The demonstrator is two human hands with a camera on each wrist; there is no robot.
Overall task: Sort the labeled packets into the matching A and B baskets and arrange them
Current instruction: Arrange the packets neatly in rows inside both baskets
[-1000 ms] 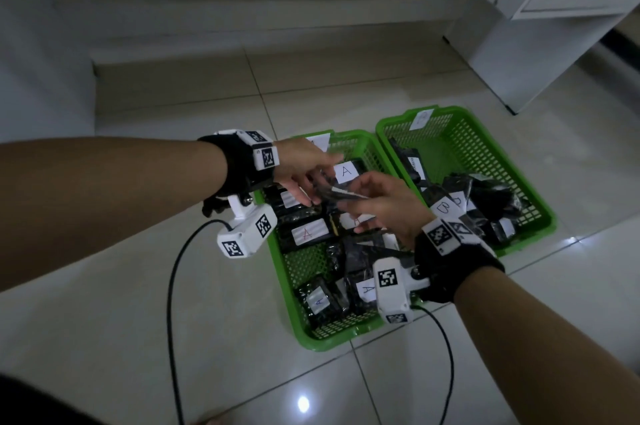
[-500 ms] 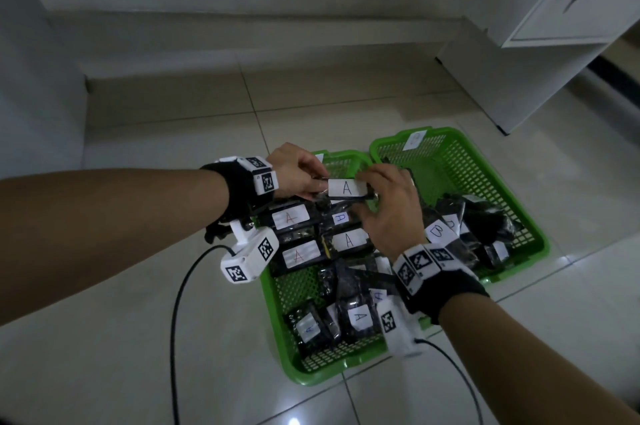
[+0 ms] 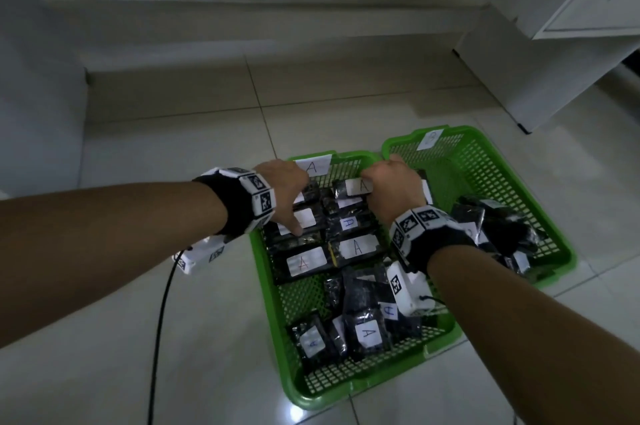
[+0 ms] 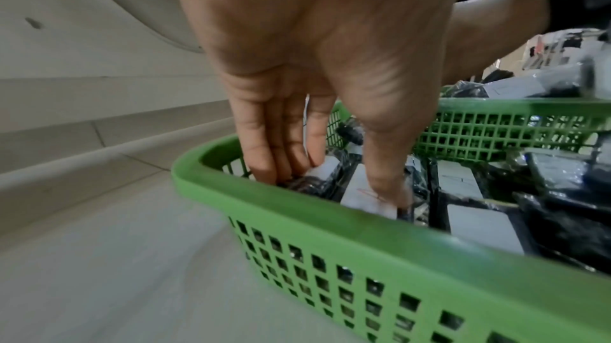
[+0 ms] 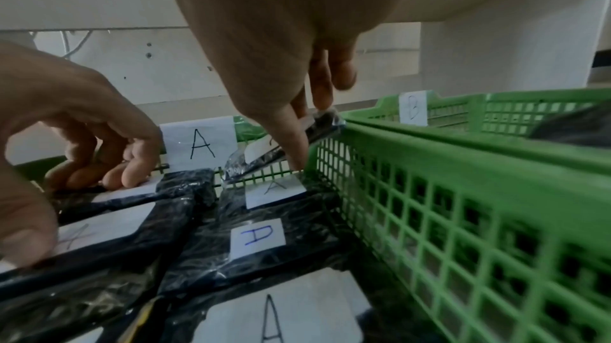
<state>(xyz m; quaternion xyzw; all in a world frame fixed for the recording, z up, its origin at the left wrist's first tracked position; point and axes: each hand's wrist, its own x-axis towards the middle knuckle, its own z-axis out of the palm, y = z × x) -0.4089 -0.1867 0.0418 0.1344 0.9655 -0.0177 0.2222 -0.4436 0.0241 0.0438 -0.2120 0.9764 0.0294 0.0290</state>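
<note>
The black packet [image 3: 353, 187] with a white label marked A is at the far right corner of basket A [image 3: 266, 282], tilted, one end up near the wall between the two baskets. The right hand [image 3: 393, 187] pinches it between thumb and curled fingers, as the right wrist view shows [image 5: 290, 137]. Under it lie more packets with A labels in two rows on the basket floor, and a loose heap of them is at the near end [image 3: 360, 327]. The left hand [image 3: 282, 189] reaches down into the far left part of the same basket; its fingers [image 4: 264, 155] are almost straight and close together, the tips pressing on a packet [image 4: 307, 181] by the rim, and the thumb touches the white label of the next packet. It holds nothing. A paper sign with A [image 3: 313, 166] is fixed on the far wall of this basket. Basket B [image 3: 519, 182] stands just beside on the right, touching, with a sign on its far rim [image 3: 429, 139] and a pile of black packets [image 3: 498, 230] at its near right side. Both baskets are on a pale tiled floor [image 3: 138, 338]. A black cable [image 3: 159, 320] runs over the floor on the left, and a white cabinet [image 3: 554, 54] stands behind on the right
</note>
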